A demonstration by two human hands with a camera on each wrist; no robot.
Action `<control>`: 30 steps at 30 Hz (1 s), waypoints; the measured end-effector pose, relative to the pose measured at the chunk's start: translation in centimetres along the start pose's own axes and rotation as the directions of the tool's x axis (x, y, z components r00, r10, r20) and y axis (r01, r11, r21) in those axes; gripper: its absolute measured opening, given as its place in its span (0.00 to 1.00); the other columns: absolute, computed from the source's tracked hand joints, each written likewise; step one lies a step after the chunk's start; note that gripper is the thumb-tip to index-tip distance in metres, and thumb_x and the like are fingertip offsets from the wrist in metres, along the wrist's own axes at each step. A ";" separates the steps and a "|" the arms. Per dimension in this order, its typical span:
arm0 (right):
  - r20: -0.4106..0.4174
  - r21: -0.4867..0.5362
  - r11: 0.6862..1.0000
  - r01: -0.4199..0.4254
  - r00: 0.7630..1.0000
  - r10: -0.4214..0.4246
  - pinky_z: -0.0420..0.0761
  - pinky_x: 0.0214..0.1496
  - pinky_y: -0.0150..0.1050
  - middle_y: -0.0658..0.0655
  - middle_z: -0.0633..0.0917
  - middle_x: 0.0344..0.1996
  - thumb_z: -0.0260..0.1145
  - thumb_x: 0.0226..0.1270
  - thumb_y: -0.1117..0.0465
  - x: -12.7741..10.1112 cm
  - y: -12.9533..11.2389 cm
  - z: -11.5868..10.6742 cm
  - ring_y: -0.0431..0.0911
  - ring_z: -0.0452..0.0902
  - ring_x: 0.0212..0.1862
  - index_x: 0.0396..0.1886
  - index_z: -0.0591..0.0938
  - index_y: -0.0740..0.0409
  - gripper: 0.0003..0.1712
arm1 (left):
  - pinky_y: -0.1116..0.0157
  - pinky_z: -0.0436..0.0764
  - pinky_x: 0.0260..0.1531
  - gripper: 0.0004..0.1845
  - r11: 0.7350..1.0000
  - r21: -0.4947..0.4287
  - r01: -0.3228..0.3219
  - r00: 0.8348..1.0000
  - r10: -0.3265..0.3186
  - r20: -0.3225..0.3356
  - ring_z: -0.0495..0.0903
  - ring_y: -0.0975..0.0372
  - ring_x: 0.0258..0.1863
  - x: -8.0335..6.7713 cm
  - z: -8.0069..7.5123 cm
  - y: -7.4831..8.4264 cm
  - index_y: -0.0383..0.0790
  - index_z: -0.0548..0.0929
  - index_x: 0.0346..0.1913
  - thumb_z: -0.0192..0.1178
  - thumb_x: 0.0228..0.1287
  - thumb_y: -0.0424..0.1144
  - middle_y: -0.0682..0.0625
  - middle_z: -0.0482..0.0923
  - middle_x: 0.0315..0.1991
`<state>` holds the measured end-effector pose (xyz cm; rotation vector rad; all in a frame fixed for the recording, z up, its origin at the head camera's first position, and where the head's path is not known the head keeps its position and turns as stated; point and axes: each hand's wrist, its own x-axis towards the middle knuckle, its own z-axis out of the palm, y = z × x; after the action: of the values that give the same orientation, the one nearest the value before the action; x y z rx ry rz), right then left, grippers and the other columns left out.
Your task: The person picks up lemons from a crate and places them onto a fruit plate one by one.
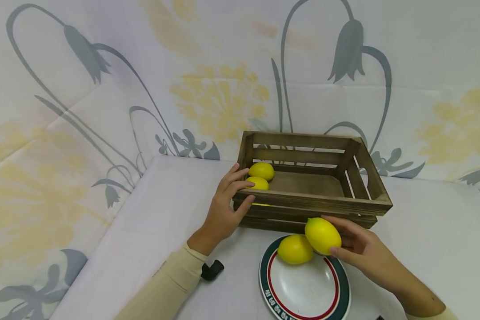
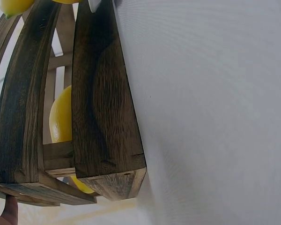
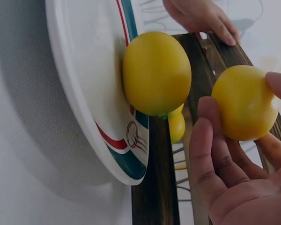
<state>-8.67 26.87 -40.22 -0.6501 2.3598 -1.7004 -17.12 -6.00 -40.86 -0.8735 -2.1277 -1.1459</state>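
My right hand (image 1: 362,246) holds a yellow lemon (image 1: 322,236) between thumb and fingers, above the plate's far rim and in front of the crate. Close beside it, another lemon (image 1: 295,249) lies on the white plate (image 1: 304,291), which has a green and red border. In the right wrist view the held lemon (image 3: 246,103) is pinched by the fingertips. My left hand (image 1: 224,211) grips the front left corner of the slatted wooden crate (image 1: 312,201), thumb on its front side. Two lemons show inside at the left, the rear lemon (image 1: 262,171) and the nearer lemon (image 1: 258,182), partly covered by fingers.
A small black object (image 1: 212,270) is by the left wrist. The white tabletop (image 1: 156,200) extends around the crate and plate. Behind them hangs a flower-patterned cloth (image 1: 224,53), close to the crate's back.
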 end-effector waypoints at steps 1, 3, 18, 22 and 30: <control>0.003 0.001 1.000 -0.007 1.000 0.007 0.86 0.49 0.32 0.35 0.75 0.61 0.62 0.70 0.70 0.1 0.0 0.0 0.35 0.83 0.54 0.73 0.66 0.61 0.33 | 0.54 0.60 0.77 0.15 1.000 0.001 0.004 1.000 -0.004 -0.001 0.56 0.51 0.78 0.0 -0.1 0.0 0.40 0.79 0.56 0.62 0.69 0.38 0.44 0.69 0.70; 0.007 -0.001 1.000 -0.023 1.000 0.023 0.87 0.49 0.32 0.35 0.76 0.60 0.63 0.70 0.69 0.1 0.0 0.0 0.35 0.83 0.54 0.73 0.66 0.61 0.33 | 0.54 0.59 0.78 0.15 1.000 0.001 0.012 1.000 -0.012 0.000 0.56 0.52 0.79 0.0 -0.2 0.1 0.40 0.79 0.56 0.64 0.68 0.36 0.44 0.68 0.70; -0.002 -0.026 0.996 -0.080 0.997 0.080 0.87 0.49 0.33 0.41 0.77 0.60 0.64 0.71 0.65 0.1 0.3 -0.3 0.35 0.82 0.53 0.73 0.67 0.59 0.32 | 0.54 0.58 0.78 0.15 0.999 -0.011 0.030 0.999 -0.030 0.015 0.55 0.52 0.79 0.1 -0.1 0.1 0.40 0.79 0.56 0.63 0.69 0.37 0.44 0.68 0.71; -0.008 -0.045 0.993 -0.112 0.994 0.112 0.86 0.49 0.31 0.61 0.74 0.65 0.65 0.70 0.63 0.2 0.2 -0.2 0.34 0.82 0.53 0.72 0.68 0.59 0.33 | 0.54 0.59 0.78 0.15 1.000 -0.011 0.028 1.000 -0.028 0.013 0.55 0.52 0.79 0.0 -0.1 0.1 0.40 0.79 0.56 0.63 0.68 0.36 0.44 0.68 0.70; -0.002 -0.062 0.986 -0.153 0.988 0.154 0.86 0.49 0.32 0.69 0.73 0.65 0.67 0.70 0.60 0.2 0.2 0.1 0.36 0.83 0.52 0.71 0.69 0.58 0.32 | 0.54 0.59 0.78 0.15 1.000 -0.013 0.017 1.000 -0.017 0.010 0.55 0.52 0.79 0.0 0.0 0.0 0.40 0.79 0.56 0.60 0.72 0.41 0.44 0.68 0.70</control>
<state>-8.88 26.78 -40.38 -0.4656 2.3999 -1.5671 -17.11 -5.99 -40.83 -0.8703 -2.1417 -1.1670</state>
